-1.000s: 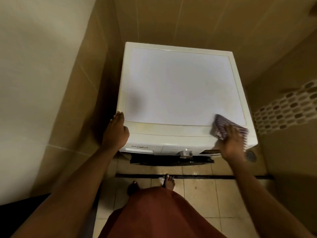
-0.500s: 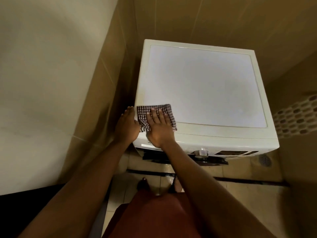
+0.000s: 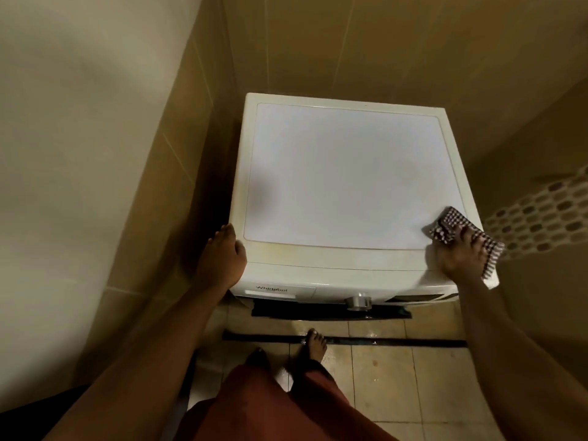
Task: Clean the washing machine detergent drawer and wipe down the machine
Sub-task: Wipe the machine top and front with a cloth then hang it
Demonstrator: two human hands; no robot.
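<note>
One full pass along the front strip has just gone by. Half a second ago the checked cloth lay at the front-left corner, touching my left hand; now it is at the front-right corner of the washing machine. My right hand lies flat on it, fingers spread and pressing it down, not pinching. The left hand has kept its place on the front-left corner, fingers close together along the edge, bracing and holding nothing.

I take this to mean the wipe-down is under way with the front margin covered, while the wide lid panel behind still needs passes. The detergent drawer sits closed in the front face, below the left hand.

The cloth already hangs over the right edge, so this stroke has no further travel that way. The mosaic wall stands near on that side, and only a dark narrow gap separates the machine from the left wall. Open room lies back toward the rear edge and leftward across the top. The knob juts out below the front lip, worth minding when I drop to the face.
</note>
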